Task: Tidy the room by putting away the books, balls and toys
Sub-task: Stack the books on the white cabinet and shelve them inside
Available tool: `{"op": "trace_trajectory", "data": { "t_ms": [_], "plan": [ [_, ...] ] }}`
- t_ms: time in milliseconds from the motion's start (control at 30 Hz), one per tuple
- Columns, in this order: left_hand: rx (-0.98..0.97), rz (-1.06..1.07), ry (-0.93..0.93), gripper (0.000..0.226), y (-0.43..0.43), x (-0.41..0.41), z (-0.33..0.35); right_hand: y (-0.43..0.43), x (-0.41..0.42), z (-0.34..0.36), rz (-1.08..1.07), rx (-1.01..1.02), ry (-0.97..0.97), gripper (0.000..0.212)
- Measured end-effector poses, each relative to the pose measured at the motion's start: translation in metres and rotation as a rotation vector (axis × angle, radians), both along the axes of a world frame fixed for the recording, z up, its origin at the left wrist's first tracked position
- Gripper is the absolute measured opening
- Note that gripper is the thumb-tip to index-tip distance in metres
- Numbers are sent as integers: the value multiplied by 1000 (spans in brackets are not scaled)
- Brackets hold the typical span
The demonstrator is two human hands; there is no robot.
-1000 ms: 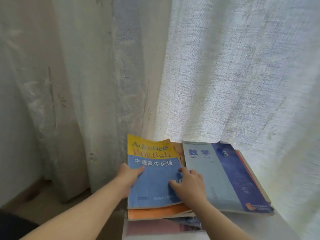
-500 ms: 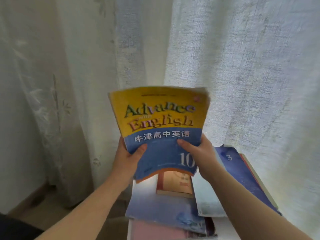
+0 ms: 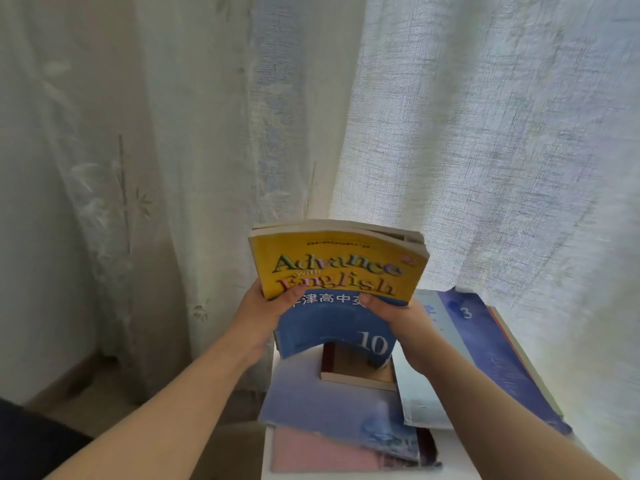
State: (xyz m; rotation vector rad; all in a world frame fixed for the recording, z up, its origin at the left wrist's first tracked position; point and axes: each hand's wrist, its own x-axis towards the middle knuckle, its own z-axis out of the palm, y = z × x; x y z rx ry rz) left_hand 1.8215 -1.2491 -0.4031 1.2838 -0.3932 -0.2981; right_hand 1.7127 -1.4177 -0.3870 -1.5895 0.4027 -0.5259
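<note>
The left hand (image 3: 266, 306) and right hand (image 3: 401, 317) grip the yellow-and-blue book (image 3: 341, 289), thumbs on its cover. It is upright above stacked books (image 3: 332, 410)

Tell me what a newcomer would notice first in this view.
The yellow-and-blue paperback English textbook, bowed and held upright at centre by the left hand and right hand, catches the eye first. Beneath it sits a loose pile of books, with a blue softcover book marked 3 at the right. Sheer white fabric curtains fill the backdrop.
</note>
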Motion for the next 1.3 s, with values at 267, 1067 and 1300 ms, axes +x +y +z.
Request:
{"op": "trace_trajectory", "data": {
  "t_ms": [267, 1067, 1300],
  "plan": [
    [-9, 246, -131, 21, 29, -53, 15, 27, -45, 11, 99, -56, -55, 18],
    [434, -302, -168, 33, 73, -263, -13, 52, -298, -47, -31, 44, 6, 18],
    [515, -273, -93, 32, 70, -262, -81, 49, -301, -110, -60, -81, 263, 19]
  ]
}}
